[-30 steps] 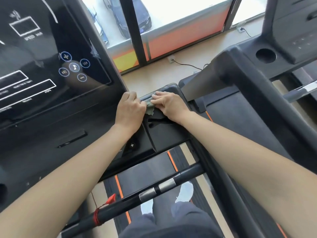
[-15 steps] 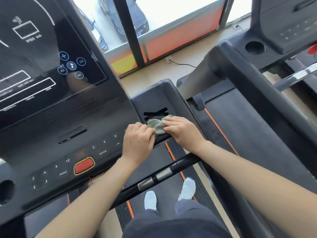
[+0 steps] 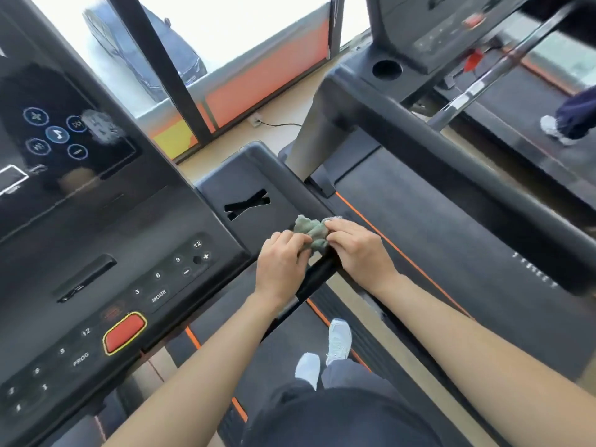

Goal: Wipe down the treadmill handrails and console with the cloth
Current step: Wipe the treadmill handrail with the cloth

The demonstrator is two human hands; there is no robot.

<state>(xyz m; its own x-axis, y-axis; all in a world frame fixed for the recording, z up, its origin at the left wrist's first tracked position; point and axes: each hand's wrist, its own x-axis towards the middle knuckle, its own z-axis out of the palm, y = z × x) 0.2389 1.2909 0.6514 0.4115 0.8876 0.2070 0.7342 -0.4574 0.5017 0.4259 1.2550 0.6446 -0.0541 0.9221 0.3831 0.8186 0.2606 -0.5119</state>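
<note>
A crumpled grey-green cloth (image 3: 311, 230) is bunched between my two hands at the near right corner of the black treadmill console (image 3: 96, 246). My left hand (image 3: 282, 266) pinches its left side and my right hand (image 3: 358, 250) grips its right side. Both hands rest where the black handrail bar (image 3: 317, 274) meets the console's side tray (image 3: 254, 185). The cloth's lower part is hidden under my fingers.
The console has a red stop button (image 3: 124, 332) and numbered keys. A second treadmill (image 3: 419, 130) stands close on the right with a cup holder (image 3: 386, 69). Another person's leg (image 3: 571, 121) shows far right. My feet (image 3: 337, 341) stand on the belt. Windows lie ahead.
Both hands have slid the cloth back toward me, from the far end of the side tray to its near corner at the handrail. My view has shifted left and down.
</note>
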